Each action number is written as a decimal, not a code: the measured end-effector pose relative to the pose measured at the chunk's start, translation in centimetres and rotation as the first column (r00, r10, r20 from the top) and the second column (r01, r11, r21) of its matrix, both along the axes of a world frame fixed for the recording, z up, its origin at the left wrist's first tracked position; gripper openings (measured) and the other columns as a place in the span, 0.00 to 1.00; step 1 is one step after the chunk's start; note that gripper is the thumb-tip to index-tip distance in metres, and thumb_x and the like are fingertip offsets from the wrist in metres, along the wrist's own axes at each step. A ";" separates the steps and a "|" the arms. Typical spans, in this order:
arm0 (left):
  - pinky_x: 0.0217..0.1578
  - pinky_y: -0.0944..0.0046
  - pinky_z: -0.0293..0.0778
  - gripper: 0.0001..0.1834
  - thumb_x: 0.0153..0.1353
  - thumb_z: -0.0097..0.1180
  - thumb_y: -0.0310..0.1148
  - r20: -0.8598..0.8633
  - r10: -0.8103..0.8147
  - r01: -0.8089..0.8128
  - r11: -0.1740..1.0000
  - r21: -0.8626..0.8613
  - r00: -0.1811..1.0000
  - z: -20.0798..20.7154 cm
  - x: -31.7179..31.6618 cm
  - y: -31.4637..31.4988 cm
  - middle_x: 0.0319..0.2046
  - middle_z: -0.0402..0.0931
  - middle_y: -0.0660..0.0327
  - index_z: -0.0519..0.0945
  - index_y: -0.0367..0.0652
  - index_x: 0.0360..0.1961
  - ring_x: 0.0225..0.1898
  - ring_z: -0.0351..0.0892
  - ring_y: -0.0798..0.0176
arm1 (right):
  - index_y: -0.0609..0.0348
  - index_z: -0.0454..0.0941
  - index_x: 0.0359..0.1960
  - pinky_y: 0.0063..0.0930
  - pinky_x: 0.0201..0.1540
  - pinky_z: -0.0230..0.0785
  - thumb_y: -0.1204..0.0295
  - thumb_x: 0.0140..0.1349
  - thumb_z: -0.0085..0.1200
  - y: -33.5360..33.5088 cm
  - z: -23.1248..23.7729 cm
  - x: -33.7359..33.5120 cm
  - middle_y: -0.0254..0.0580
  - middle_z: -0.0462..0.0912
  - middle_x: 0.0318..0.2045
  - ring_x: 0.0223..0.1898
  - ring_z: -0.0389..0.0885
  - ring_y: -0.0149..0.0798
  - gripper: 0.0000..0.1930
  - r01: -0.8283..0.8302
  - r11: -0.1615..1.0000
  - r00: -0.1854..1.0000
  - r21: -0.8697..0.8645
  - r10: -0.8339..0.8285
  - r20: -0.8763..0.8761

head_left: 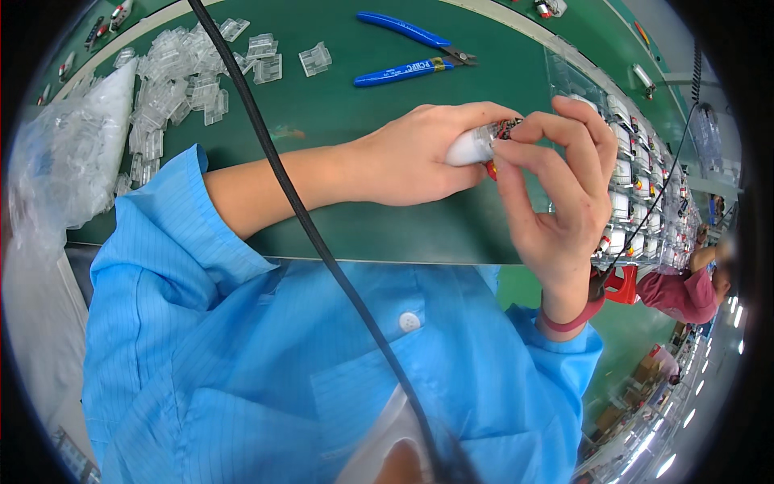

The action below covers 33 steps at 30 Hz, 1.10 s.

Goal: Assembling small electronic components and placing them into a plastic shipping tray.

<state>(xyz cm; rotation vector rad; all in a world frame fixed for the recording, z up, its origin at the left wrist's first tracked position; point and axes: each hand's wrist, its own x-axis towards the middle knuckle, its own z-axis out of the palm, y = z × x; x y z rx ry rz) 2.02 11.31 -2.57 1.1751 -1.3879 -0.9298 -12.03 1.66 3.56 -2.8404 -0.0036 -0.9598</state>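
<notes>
Fingers (556, 129) of the right hand (556, 194) are curled in, tips pinching the striped/red end of a small white cylindrical part (472, 147). Left hand (419, 157) is wrapped round the part's white body, thumb on top, so both hands touch it; left has the bulk, right only the tip. Long axis runs roughly left-right w/ a slight upward tilt toward the right hand. Part sits just above the green worktop (339, 105), nearer its near edge than the far one, toward the right side. Blue-handled cutters (415, 56) lie well apart, by the far edge. Clear plastic clips (185, 73) piled toward the far-left corner. Trays of finished parts (637, 177) along the right edge.
</notes>
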 end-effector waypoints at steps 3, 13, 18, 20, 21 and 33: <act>0.49 0.65 0.68 0.25 0.58 0.55 0.26 0.003 0.001 -0.001 0.999 -0.036 1.000 -0.1 0.0 -0.1 0.48 0.71 0.57 0.65 0.39 0.58 0.50 0.72 0.63 | 0.56 0.79 0.26 0.39 0.50 0.63 0.81 0.38 0.62 0.3 -0.3 -0.2 0.37 0.77 0.35 0.49 0.69 0.51 0.10 0.007 0.999 1.000 0.048 -0.007 0.007; 0.53 0.66 0.66 0.30 0.56 0.55 0.23 -0.119 0.030 -0.020 0.997 0.079 0.992 0.4 0.3 0.0 0.52 0.70 0.58 0.62 0.39 0.61 0.53 0.69 0.65 | 0.54 0.81 0.25 0.39 0.54 0.61 0.76 0.40 0.66 0.4 -3.1 0.5 0.39 0.77 0.39 0.54 0.67 0.51 0.09 0.057 0.977 0.982 0.205 -0.092 0.166; 0.52 0.66 0.67 0.30 0.56 0.54 0.22 -0.149 0.014 0.008 0.989 0.148 0.989 0.7 0.0 -0.3 0.50 0.70 0.59 0.63 0.40 0.61 0.51 0.70 0.66 | 0.55 0.80 0.26 0.36 0.52 0.62 0.77 0.42 0.64 1.7 -3.5 0.3 0.38 0.78 0.41 0.53 0.67 0.51 0.08 0.181 0.982 0.967 0.056 -0.188 0.173; 0.51 0.67 0.68 0.29 0.57 0.53 0.23 -0.088 0.063 -0.055 0.995 0.086 0.994 0.6 -0.1 -0.4 0.48 0.71 0.60 0.63 0.40 0.61 0.50 0.71 0.67 | 0.55 0.80 0.27 0.36 0.52 0.62 0.78 0.43 0.64 2.4 -3.7 0.6 0.39 0.78 0.42 0.53 0.67 0.51 0.08 0.221 0.974 0.955 0.057 -0.228 0.190; 0.51 0.67 0.68 0.29 0.57 0.53 0.23 -0.079 0.052 -0.045 0.995 0.089 0.996 0.3 -0.2 -0.5 0.48 0.71 0.60 0.63 0.40 0.61 0.50 0.71 0.67 | 0.56 0.80 0.27 0.35 0.52 0.62 0.78 0.43 0.64 2.5 -3.7 0.7 0.39 0.78 0.42 0.53 0.67 0.51 0.08 0.252 0.966 0.945 0.054 -0.258 0.203; 0.44 0.68 0.71 0.27 0.56 0.54 0.26 -0.254 0.025 -0.010 0.998 0.059 0.967 -0.6 0.0 -0.8 0.42 0.74 0.60 0.65 0.37 0.58 0.42 0.73 0.68 | 0.56 0.82 0.33 0.38 0.57 0.59 0.76 0.45 0.65 -0.1 -4.2 0.1 0.38 0.73 0.45 0.56 0.65 0.48 0.11 0.035 0.932 0.974 0.361 -0.113 0.196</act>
